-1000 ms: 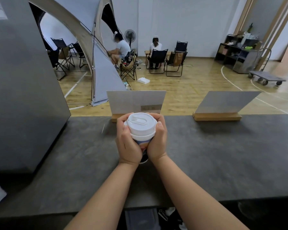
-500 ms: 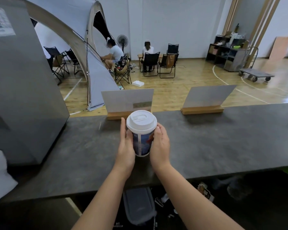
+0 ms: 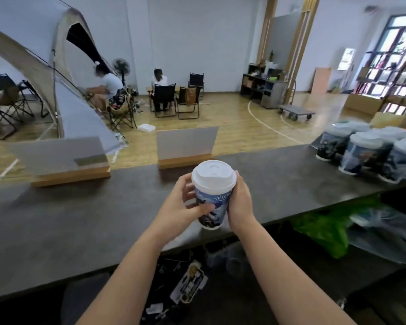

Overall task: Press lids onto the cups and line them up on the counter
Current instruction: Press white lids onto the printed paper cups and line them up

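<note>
A blue-printed paper cup [image 3: 215,207] with a white lid [image 3: 213,176] seated on its rim is lifted just above the dark grey counter [image 3: 80,219]. My left hand [image 3: 183,202] wraps its left side, thumb across the front. My right hand [image 3: 240,200] cups its right side. Several more lidded cups [image 3: 366,156] of the same print stand grouped at the counter's far right, blurred.
Two card signs in wooden bases [image 3: 66,160] [image 3: 185,146] stand along the counter's far edge. Below the near edge are a green bag [image 3: 326,231] and clutter. Beyond the counter lie a wooden floor, a tent, folding chairs and two seated people.
The view has swung right, bringing the group of lidded cups into sight. Both hands have carried the cup rightward along the counter; my grip slid from the lid down to the cup's sides.
</note>
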Motion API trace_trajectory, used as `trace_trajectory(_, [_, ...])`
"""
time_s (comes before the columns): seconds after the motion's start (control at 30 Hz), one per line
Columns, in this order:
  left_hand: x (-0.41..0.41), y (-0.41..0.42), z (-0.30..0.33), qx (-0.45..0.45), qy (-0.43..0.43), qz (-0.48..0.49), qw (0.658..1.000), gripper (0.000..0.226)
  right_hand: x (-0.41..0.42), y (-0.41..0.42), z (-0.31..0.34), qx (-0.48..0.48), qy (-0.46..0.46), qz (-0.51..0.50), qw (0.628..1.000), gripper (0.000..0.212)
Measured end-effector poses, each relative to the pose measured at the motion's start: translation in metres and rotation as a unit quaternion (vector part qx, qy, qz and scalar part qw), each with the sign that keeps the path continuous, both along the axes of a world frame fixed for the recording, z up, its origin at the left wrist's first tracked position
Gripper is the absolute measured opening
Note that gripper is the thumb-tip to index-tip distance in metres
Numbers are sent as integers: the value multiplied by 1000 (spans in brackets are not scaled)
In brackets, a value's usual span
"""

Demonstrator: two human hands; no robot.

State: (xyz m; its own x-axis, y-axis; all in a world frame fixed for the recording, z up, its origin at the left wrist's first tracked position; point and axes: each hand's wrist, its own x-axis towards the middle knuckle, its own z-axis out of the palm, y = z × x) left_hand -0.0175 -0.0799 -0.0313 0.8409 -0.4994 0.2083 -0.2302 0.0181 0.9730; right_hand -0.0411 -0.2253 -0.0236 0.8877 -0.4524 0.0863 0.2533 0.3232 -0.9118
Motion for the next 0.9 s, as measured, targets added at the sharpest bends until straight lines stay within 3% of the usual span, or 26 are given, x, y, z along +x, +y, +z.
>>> trace_trajectory(0.17, [-16, -112, -6, -12, 5, -19, 1000, 70, -30, -111, -10, -92, 1, -110, 990, 28])
trace_trajectory(0.3, [-22, -183, -17, -40, -10, 9, 999, 71, -50, -175, -18, -128, 32, -117, 984, 30])
trace_trajectory(0.47, [-5, -258, -32, -36, -26, 7, 999, 73, -51, -231, -25, -113, 49, -123, 985, 28])
trace_trajectory(0.63, [24, -332, -42, 0, -62, -36, 997, 78, -32, -292, -35, -99, 51, -196, 974, 26])
trace_trajectory(0.9, [31, -451, -43, 0, -50, -78, 996, 83, -14, -409, -46, -72, 62, -308, 947, 27])
